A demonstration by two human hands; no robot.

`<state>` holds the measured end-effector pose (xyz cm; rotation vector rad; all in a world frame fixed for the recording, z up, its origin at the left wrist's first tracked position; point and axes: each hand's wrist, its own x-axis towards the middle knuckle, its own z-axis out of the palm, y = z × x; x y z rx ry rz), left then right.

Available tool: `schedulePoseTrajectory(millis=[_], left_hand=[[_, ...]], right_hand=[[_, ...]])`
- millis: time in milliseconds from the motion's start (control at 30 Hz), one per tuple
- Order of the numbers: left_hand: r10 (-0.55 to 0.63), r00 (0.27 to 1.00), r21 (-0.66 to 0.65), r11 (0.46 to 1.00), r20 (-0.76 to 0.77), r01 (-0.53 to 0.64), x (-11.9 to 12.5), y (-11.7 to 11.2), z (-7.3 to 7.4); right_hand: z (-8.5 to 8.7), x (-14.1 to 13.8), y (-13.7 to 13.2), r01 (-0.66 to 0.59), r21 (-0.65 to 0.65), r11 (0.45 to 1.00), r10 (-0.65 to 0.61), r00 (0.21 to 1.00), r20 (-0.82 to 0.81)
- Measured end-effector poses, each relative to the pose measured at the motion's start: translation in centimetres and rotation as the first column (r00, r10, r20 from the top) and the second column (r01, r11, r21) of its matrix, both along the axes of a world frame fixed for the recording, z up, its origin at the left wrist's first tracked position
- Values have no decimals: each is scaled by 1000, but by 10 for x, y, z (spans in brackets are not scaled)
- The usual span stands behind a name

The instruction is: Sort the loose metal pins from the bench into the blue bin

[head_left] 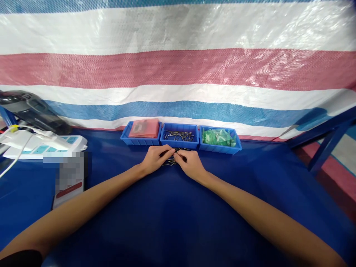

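Observation:
My left hand and my right hand meet over a small pile of thin, dark and brass-coloured metal rods on the blue table. The fingers of both are closed in a pinch, tips almost touching each other. Whatever lies between the fingertips is too small to make out. Just behind the hands, a blue bin contains more loose rods of the same look. The hands cover part of the pile.
To the left, a blue bin holds red plastic packets; to the right, another bin holds green plastic bags. A power strip, a partly blurred box and a dark handheld appliance occupy the left side. Striped sheeting hangs behind.

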<state>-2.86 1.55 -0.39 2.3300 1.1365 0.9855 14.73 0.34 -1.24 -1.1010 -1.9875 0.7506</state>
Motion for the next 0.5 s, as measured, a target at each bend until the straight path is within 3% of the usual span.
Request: schedulePoseTrajectory(millis=[500], left_hand=[[34,998,-31,999,59,-33,0,-2,2]], right_hand=[[1,1,1,-37,-31,999,36,999,-30]])
